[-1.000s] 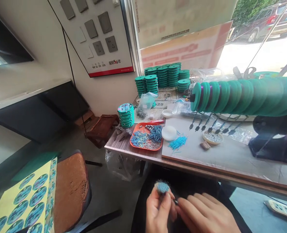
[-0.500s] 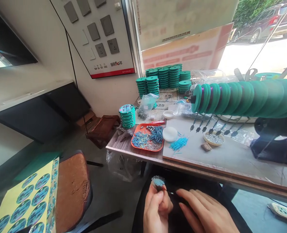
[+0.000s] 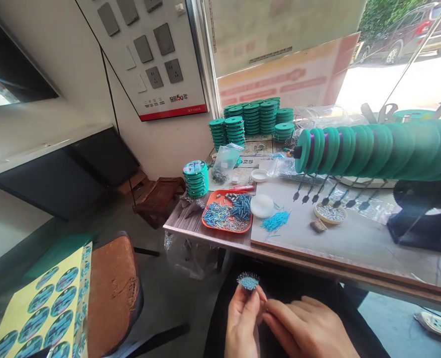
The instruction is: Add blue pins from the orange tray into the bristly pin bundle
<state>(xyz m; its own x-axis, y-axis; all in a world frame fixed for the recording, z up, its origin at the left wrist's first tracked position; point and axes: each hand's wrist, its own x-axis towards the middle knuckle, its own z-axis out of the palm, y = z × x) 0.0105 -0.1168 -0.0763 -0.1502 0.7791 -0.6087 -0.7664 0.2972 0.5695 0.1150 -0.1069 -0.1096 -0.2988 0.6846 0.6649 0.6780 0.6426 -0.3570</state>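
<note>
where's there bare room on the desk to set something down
Bare board shows between the blue pieces and brown block, and in front of that block toward the near edge. It's crowded around the orange tray and at the back, among the stacked spools.

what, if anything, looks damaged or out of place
The chair seat looks worn: its brown surface shows rough, broken-looking patches towards the right edge. Blue sticks lie loose on the board, a few outside their heap.
</note>
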